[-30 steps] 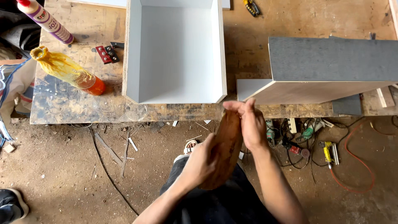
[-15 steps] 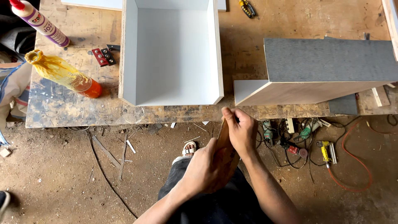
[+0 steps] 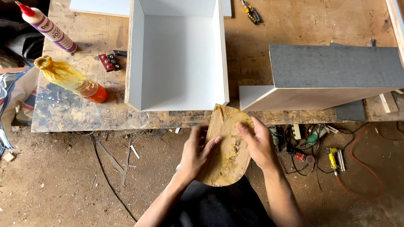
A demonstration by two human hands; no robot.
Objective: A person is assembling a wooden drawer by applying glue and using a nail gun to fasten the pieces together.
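The flat, rounded brown board piece smeared with yellow glue [image 3: 227,147] is held in front of the person's lap, just near of the worn wooden table [image 3: 294,29] edge. The left hand [image 3: 198,153] and the right hand [image 3: 257,143] are each closed on a side edge, fingers lying across the face. The piece appears thin, stiff and light; the glue film likely makes the face tacky or slick, so the clean side edges are the better hold. An open white box carcass [image 3: 179,59] lies beyond, with a glue-coated orange bottle [image 3: 71,80] to the left.
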